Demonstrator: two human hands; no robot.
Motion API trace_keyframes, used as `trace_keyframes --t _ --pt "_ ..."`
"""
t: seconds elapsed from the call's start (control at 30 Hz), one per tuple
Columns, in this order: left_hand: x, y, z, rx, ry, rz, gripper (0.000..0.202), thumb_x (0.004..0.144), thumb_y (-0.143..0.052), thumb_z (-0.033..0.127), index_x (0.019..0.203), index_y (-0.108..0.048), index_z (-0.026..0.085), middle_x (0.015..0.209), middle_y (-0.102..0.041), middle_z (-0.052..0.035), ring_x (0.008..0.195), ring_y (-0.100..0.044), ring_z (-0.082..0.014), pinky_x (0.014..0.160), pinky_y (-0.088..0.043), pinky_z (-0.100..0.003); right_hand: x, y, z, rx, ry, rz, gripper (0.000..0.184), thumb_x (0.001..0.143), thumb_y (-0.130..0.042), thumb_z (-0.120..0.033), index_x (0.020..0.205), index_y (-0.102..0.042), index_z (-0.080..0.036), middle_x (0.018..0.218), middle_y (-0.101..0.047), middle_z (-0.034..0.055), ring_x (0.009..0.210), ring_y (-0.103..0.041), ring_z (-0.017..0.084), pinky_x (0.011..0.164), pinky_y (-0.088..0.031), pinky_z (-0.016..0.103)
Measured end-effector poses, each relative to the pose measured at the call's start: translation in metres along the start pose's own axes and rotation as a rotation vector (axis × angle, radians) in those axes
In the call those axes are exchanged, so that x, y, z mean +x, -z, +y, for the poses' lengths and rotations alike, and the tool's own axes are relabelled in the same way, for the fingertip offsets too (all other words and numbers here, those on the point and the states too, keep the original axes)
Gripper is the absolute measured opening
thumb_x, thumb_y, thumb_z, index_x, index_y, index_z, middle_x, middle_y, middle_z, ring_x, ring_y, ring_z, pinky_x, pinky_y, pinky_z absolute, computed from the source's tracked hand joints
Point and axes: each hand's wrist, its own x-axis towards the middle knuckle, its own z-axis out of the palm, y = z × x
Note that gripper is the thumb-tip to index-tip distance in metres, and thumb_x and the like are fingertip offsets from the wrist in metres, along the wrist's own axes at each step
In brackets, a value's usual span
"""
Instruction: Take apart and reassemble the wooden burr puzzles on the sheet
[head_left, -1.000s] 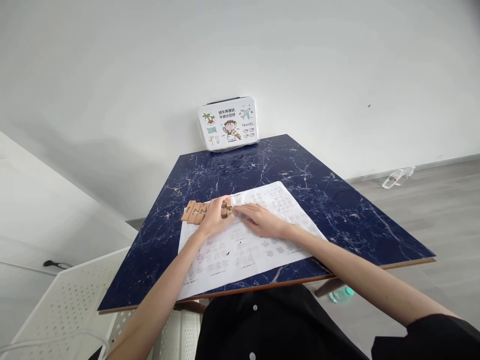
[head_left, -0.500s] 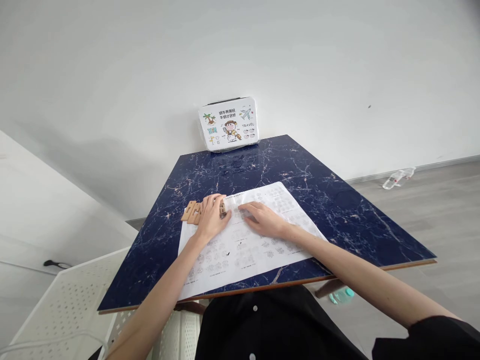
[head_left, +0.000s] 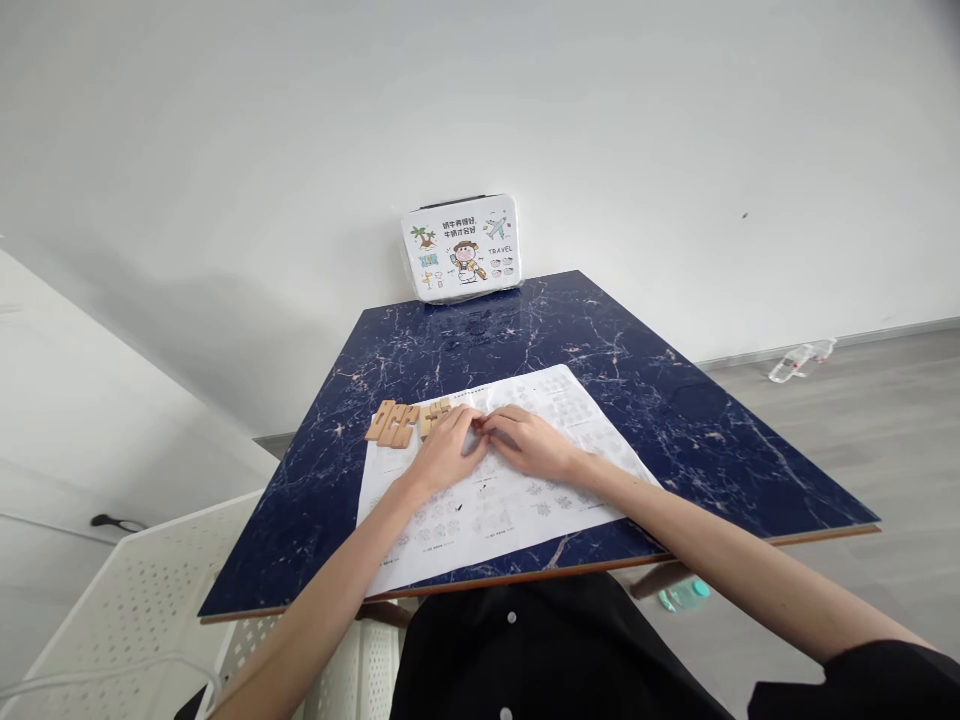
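Note:
My left hand and my right hand meet fingertip to fingertip over the printed paper sheet. Both have their fingers curled in a pinch. A small brownish bit shows between the fingertips, too hidden to name. Just left of my left hand, a cluster of light wooden puzzle pieces lies at the sheet's upper edge, partly covered by that hand. Farther left, several flat notched wooden pieces lie side by side, partly overlapping the sheet's corner.
The sheet rests on a blue marbled table. A white cartoon-printed case leans on the wall at the far edge. A white perforated cabinet stands left. Plastic bottles lie on the floor, one clear, one with a teal cap.
My left hand has moved right, off the wooden pieces, to meet my right hand. More of the pieces now show. My right hand has stayed nearly in place, its fingers curling in.

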Motion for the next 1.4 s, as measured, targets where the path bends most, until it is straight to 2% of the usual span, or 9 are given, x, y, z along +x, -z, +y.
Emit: trace_keyframes --t 0.17,0.27,0.33,0.4,0.47,0.53,0.8,1.4 --pt "0.002 -0.006 -0.008 0.101 0.045 0.098 0.01 0.096 -0.062 0.027 0.103 -0.057 0.022 0.105 -0.069 -0.0062 0.101 -0.066 -0.0265 0.091 -0.052 -0.043 0.001 0.001 -0.001 -0.022 -0.001 0.002 0.022 0.097 -0.054 -0.007 0.112 -0.065 -0.018 0.114 -0.072 0.0128 0.11 -0.066 0.027 0.097 -0.056 0.045" --pt "0.001 -0.005 -0.008 0.113 0.042 0.118 0.011 0.095 -0.062 0.025 0.103 -0.057 0.022 0.105 -0.069 -0.0063 0.101 -0.066 -0.0262 0.091 -0.051 -0.042 0.001 0.002 -0.003 -0.031 -0.002 0.002 0.021 0.098 -0.053 -0.008 0.112 -0.065 -0.018 0.111 -0.071 0.0122 0.106 -0.066 0.027 0.094 -0.056 0.044" --pt "-0.001 -0.002 -0.005 0.083 0.032 0.075 0.011 0.097 -0.06 0.026 0.107 -0.057 0.022 0.102 -0.069 -0.0053 0.096 -0.067 -0.024 0.086 -0.052 -0.038 0.001 0.002 -0.004 -0.03 -0.002 -0.004 0.019 0.099 -0.052 -0.009 0.11 -0.065 -0.018 0.109 -0.071 0.0124 0.104 -0.066 0.027 0.091 -0.056 0.042" --pt "-0.003 0.0 -0.001 0.047 0.043 -0.026 0.015 0.099 -0.056 0.029 0.112 -0.055 0.023 0.09 -0.068 -0.0016 0.08 -0.067 -0.0204 0.072 -0.05 -0.032 0.001 0.003 -0.005 -0.025 -0.001 -0.018 0.018 0.098 -0.052 -0.008 0.106 -0.066 -0.017 0.106 -0.071 0.0121 0.1 -0.067 0.025 0.088 -0.056 0.038" --pt "-0.006 0.001 0.002 0.045 0.056 -0.12 0.019 0.1 -0.053 0.031 0.118 -0.053 0.024 0.076 -0.064 0.0029 0.064 -0.063 -0.0175 0.059 -0.044 -0.028 0.0 0.003 -0.005 -0.019 -0.014 -0.046 0.02 0.097 -0.052 -0.006 0.102 -0.068 -0.017 0.103 -0.071 0.0106 0.093 -0.067 0.022 0.083 -0.055 0.034" --pt "-0.008 0.001 0.003 0.076 0.043 -0.156 0.021 0.101 -0.051 0.032 0.121 -0.051 0.024 0.069 -0.061 0.0051 0.057 -0.06 -0.0166 0.055 -0.039 -0.027 -0.001 0.002 -0.005 -0.018 -0.034 -0.077 0.021 0.096 -0.052 -0.005 0.1 -0.069 -0.017 0.1 -0.072 0.0086 0.085 -0.067 0.019 0.077 -0.052 0.03" --pt "-0.009 -0.002 0.0 0.12 -0.012 -0.14 0.019 0.103 -0.048 0.032 0.119 -0.05 0.023 0.069 -0.063 0.0046 0.058 -0.062 -0.0162 0.054 -0.038 -0.026 -0.002 0.002 -0.005 -0.024 -0.044 -0.106 0.021 0.097 -0.051 -0.007 0.1 -0.07 -0.017 0.099 -0.072 0.0072 0.079 -0.065 0.016 0.072 -0.048 0.027" --pt "-0.009 0.002 0.002 0.102 -0.021 -0.145 0.018 0.1 -0.05 0.03 0.117 -0.051 0.024 0.068 -0.062 0.0044 0.059 -0.064 -0.0174 0.055 -0.04 -0.026 -0.001 0.002 -0.007 -0.067 -0.03 -0.108 0.019 0.096 -0.051 -0.007 0.093 -0.067 -0.017 0.092 -0.071 0.0062 0.072 -0.06 0.016 0.065 -0.042 0.027"
